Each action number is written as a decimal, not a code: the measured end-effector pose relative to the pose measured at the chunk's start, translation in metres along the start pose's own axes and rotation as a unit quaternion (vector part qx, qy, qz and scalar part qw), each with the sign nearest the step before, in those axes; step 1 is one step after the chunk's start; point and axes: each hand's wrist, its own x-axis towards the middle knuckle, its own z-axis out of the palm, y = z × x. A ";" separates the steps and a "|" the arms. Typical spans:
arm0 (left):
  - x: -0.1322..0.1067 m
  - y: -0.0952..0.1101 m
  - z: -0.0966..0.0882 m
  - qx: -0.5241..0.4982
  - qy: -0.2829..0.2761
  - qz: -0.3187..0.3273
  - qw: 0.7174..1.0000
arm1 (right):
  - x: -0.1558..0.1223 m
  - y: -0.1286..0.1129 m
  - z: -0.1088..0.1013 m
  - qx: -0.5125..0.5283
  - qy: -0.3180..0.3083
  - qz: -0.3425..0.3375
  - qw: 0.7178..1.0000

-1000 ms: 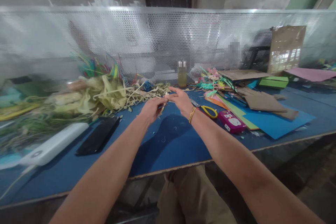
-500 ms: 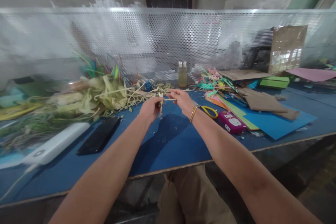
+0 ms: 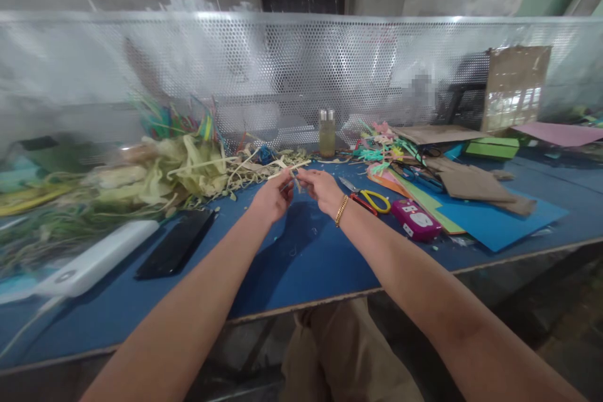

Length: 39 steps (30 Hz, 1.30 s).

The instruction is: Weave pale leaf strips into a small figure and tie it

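Observation:
My left hand point(image 3: 277, 196) and my right hand point(image 3: 321, 190) meet above the middle of the blue table point(image 3: 301, 257). Their fingers are pinched closed on a thin, pale husk strip point(image 3: 298, 184), which shows in the small gap between the fingertips. Another pale end point(image 3: 303, 164) sticks out just over the fingers; whether it belongs to the same piece I cannot tell. Yellow-handled scissors point(image 3: 375, 201) lie to the right of my right wrist, blades toward the hand. Behind my left hand spreads a heap of pale dried husks point(image 3: 200, 166).
A black phone point(image 3: 176, 244) and a white power bank point(image 3: 101, 257) with a cable lie at left. A purple box point(image 3: 416, 220), coloured paper point(image 3: 499, 229) and cardboard point(image 3: 475, 181) are at right. A glass jar point(image 3: 326, 133) stands before the perforated metal screen point(image 3: 282, 69).
My hands have drawn closer together, the right one shifting slightly left and down. More of the scissors shows beside my right wrist. Both hands keep hold of the strip.

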 end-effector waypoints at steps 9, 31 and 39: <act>-0.003 0.001 0.000 0.052 -0.049 0.006 0.997 | -0.004 0.001 0.005 -0.024 -0.019 -0.095 0.995; -0.002 0.020 -0.014 0.325 0.015 0.198 0.925 | -0.003 -0.011 -0.011 -0.293 -0.044 -0.155 0.942; 0.003 0.009 -0.012 0.293 0.029 0.190 0.937 | -0.003 -0.003 -0.005 -0.144 -0.069 -0.093 0.983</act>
